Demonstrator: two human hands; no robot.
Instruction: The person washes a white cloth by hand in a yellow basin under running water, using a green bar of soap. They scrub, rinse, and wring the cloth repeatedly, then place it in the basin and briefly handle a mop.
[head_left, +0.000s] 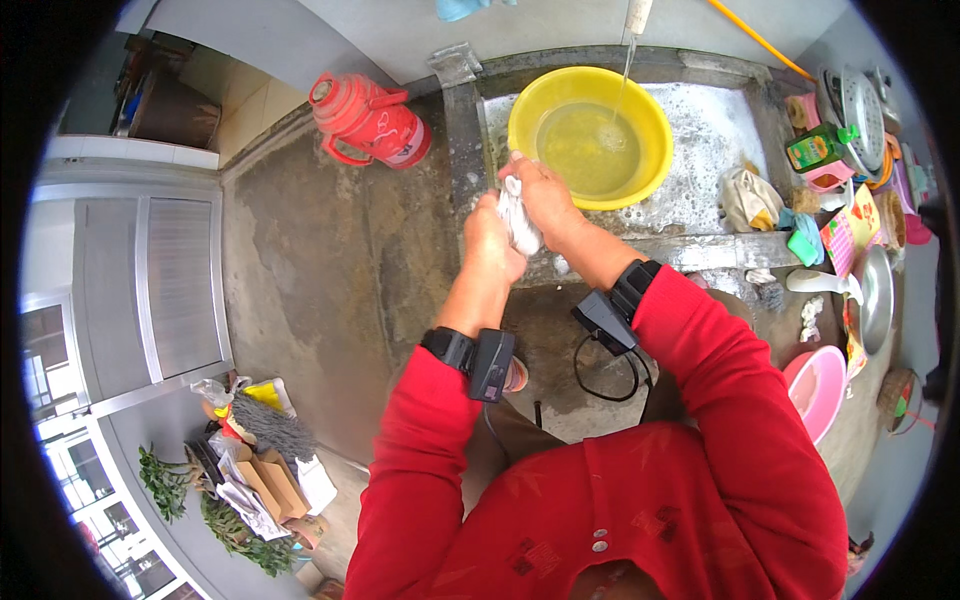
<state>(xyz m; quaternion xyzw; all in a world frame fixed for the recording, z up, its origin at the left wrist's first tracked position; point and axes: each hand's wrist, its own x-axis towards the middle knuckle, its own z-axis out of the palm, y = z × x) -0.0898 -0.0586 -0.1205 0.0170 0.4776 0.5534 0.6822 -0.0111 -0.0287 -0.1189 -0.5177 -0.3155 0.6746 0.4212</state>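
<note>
A bunched white cloth (516, 217) is squeezed between my two hands, just left of the front rim of a yellow plastic basin (664, 161). My left hand (487, 236) grips its left side, and my right hand (546, 196) closes over it from the right. Water runs from a white pipe end (638, 15) into the basin, which holds cloudy, greenish-yellow water. The basin stands in a low concrete washing trough (720, 251) with suds (705, 135) spread over its floor. How the cloth is folded inside my hands is hidden.
Left of the trough stands a red thermos flask (386, 124). A cream wet cloth (750, 201) lies in the trough's right corner. Past the right ledge are a green detergent bottle (817, 148), a white-handled brush (817, 281) and a pink basin (821, 390). Cardboard (274, 480) and plants sit lower left.
</note>
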